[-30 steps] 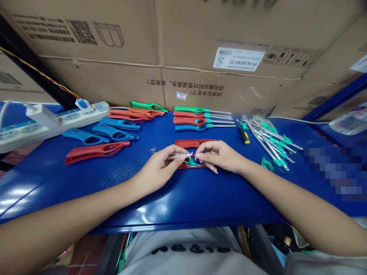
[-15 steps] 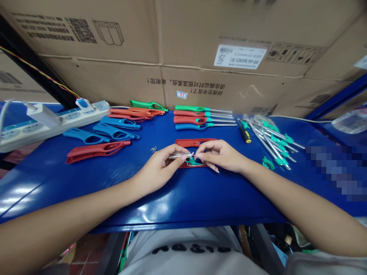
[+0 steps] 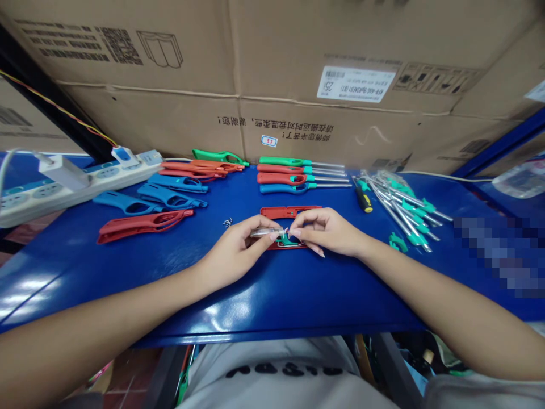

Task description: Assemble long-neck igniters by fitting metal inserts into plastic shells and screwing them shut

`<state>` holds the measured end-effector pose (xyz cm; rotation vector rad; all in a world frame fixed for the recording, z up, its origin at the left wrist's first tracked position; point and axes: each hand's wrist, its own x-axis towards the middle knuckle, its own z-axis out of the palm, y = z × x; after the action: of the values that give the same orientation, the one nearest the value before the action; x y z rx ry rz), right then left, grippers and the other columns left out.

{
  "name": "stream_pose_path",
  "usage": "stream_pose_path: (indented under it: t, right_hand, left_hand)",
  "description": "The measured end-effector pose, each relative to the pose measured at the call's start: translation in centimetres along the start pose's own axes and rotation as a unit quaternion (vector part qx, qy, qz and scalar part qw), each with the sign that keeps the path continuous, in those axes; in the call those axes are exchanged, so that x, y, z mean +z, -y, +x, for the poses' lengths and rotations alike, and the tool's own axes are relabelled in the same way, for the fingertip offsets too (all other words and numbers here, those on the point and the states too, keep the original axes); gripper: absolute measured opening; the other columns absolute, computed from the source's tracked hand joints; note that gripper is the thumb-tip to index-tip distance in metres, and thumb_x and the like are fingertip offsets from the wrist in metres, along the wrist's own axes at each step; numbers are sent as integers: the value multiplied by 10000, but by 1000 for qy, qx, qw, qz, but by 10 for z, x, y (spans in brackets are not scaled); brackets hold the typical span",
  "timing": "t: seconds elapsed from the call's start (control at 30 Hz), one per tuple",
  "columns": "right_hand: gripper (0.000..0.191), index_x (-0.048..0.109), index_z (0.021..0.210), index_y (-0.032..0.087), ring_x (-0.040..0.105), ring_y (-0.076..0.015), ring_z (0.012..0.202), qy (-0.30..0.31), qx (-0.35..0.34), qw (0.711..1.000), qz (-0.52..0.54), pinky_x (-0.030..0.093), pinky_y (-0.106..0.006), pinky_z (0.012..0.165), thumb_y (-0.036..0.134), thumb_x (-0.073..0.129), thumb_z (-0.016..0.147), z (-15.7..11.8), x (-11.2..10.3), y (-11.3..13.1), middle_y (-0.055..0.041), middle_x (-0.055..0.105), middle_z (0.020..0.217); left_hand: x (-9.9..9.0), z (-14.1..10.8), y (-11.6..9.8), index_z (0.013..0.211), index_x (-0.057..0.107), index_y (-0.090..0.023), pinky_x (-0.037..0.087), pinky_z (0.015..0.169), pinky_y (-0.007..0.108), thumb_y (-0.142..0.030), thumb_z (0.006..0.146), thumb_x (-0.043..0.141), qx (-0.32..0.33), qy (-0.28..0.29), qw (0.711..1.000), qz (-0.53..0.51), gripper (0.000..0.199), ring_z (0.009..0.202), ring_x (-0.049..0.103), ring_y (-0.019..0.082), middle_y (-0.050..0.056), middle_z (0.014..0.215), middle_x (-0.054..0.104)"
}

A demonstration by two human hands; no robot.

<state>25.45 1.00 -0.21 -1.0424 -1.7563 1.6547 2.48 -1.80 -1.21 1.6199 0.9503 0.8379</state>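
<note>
My left hand [image 3: 234, 253] is closed around a slim clear lighter fuel tank [image 3: 264, 232], its thumb and fingers along the sides. At the tank's right end, my right hand [image 3: 334, 234] is closed in a pinch; whatever lies between its fingertips is too small to make out. Directly under both hands is a red lighter handle half, mostly hidden, with a green trigger part [image 3: 287, 241] and a thin pale wire on it. Another red handle half [image 3: 281, 212] lies just behind.
Small screws [image 3: 227, 222] lie left of my hands. Blue handle shells [image 3: 123, 201] and red ones [image 3: 140, 224] stand farther left, near a power strip [image 3: 102, 176]. Lighters with metal rods [image 3: 327, 186] sit behind. Rightward are a screwdriver [image 3: 364, 200] and several metal tubes [image 3: 404, 213]. A cardboard box [image 3: 170, 119] backs the table.
</note>
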Motion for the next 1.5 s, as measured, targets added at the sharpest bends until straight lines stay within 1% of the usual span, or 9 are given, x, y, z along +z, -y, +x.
stream_pose_path:
  t: [0.17, 0.43, 0.67, 0.8, 0.97, 1.07, 1.23, 1.4, 1.5]
  right_hand:
    - [339, 656, 866, 152, 473, -61, 366, 3, -5, 1000, 1, 380, -184, 373, 474, 750, 816, 0, 1, 1, 78, 554, 478]
    - [324, 674, 875, 140, 474, -57, 375, 4, -14, 1000, -2, 392, -183, 384, 451, 749, 824, 0, 2, 0, 73, 556, 493]
    - [332, 675, 879, 145, 497, -63, 391, 0, -9, 1000, -4, 404, -187, 389, 463, 749, 819, -1, 1, -2, 62, 571, 527]
    - [337, 675, 882, 141, 498, -61, 392, 0, -5, 1000, -12, 401, -184, 394, 464, 749, 818, -1, 2, -1, 64, 565, 521]
    - [363, 674, 879, 138, 491, -61, 387, -3, 3, 1000, -14, 392, -185, 389, 483, 758, 801, 0, 3, -2, 65, 558, 507]
    - [355, 677, 877, 140, 487, -62, 385, -1, 4, 1000, -18, 398, -185, 389, 479, 756, 803, 0, 3, -3, 66, 554, 499]
    - [363, 693, 879, 138, 502, -66, 395, -6, -5, 1000, -19, 416, -192, 393, 484, 764, 797, 0, 2, -4, 48, 585, 537]
    - [359, 679, 892, 142, 504, -69, 387, -14, -16, 1000, 13, 413, -188, 388, 484, 753, 810, 1, 0, -7, 53, 585, 516]
    - [360, 664, 878, 148, 449, -56, 355, -24, -5, 1000, 13, 339, -170, 338, 490, 750, 807, 2, 0, -6, 66, 557, 481]
  left_hand:
    - [1, 0, 0, 1051, 658, -167, 539, 792, 312, -389, 928, 621, -2, -1, 1000, 10, 257, 863, 676, 189, 61, 962, 719]
    - [0, 1, 1, 1054, 678, -154, 546, 820, 320, -366, 909, 649, -5, -6, 1000, -6, 259, 872, 684, 188, 73, 995, 737]
    - [0, 1, -1, 1016, 697, -159, 569, 837, 328, -348, 903, 660, -6, -5, 1000, -9, 223, 877, 704, 190, 68, 998, 755]
    - [0, 1, 0, 1028, 706, -157, 575, 832, 319, -337, 904, 663, -6, -4, 1000, -12, 222, 880, 712, 189, 60, 970, 761]
    - [1, 1, 1, 1040, 717, -152, 578, 835, 302, -324, 900, 669, -10, -6, 1000, -9, 227, 895, 721, 188, 65, 1006, 771]
    - [1, 2, 1, 1046, 724, -154, 584, 835, 302, -310, 896, 669, -11, -8, 1000, -6, 223, 891, 729, 187, 60, 992, 778]
    - [0, 2, 0, 1055, 738, -152, 590, 832, 295, -309, 888, 681, -7, -11, 1000, -19, 236, 888, 739, 187, 61, 991, 788]
    - [0, 1, 0, 1075, 757, -166, 593, 789, 296, -302, 877, 701, 7, -28, 999, 14, 247, 870, 740, 197, 60, 1002, 793]
    - [-2, 0, 2, 1066, 771, -176, 584, 804, 304, -308, 855, 733, 31, -39, 997, 55, 252, 891, 737, 206, 60, 1034, 789]
